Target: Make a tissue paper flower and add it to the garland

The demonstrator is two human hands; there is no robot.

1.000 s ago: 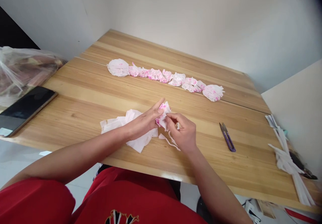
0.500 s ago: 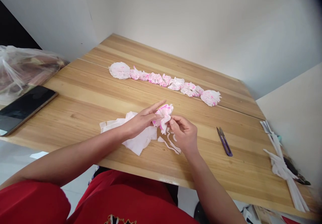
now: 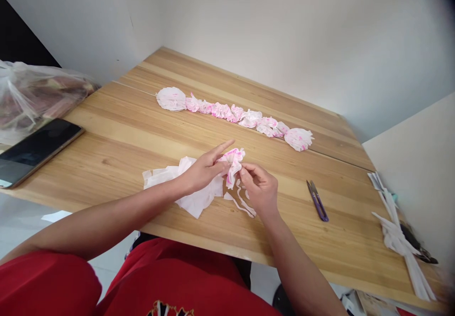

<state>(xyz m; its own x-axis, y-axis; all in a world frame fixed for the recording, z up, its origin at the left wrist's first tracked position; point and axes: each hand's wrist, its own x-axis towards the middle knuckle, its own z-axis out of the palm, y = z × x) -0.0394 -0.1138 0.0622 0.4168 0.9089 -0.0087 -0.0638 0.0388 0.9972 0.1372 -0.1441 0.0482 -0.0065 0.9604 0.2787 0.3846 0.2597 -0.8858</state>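
Between my hands is a ruffled white paper flower with pink edges [image 3: 233, 163]. My left hand [image 3: 206, 167] grips it from the left, thumb on the ruffles and index finger stretched out past it. At its right edge, my right hand [image 3: 261, 185] pinches a fold between thumb and fingers. Beneath my left hand lie thin white sheets [image 3: 199, 200], partly covered by the wrist. Narrow white offcut strips [image 3: 243, 206] rest on the table just below the flower. Purple-handled thread snips [image 3: 317, 201] lie to the right, blades pointing away from me.
A row of pink and white ruffled pieces [image 3: 223, 111] stretches across the wooden table [image 3: 135, 117]. On the left are a phone [image 3: 39, 148] and a clear plastic bag [image 3: 39, 93]. A knotted white strip [image 3: 396, 238] lies at the right edge; walls stand behind.
The flower's ruffles have folded narrower, and my left thumb has moved over them. My right hand keeps its pinch at nearly the same spot. The whole view has shifted slightly.
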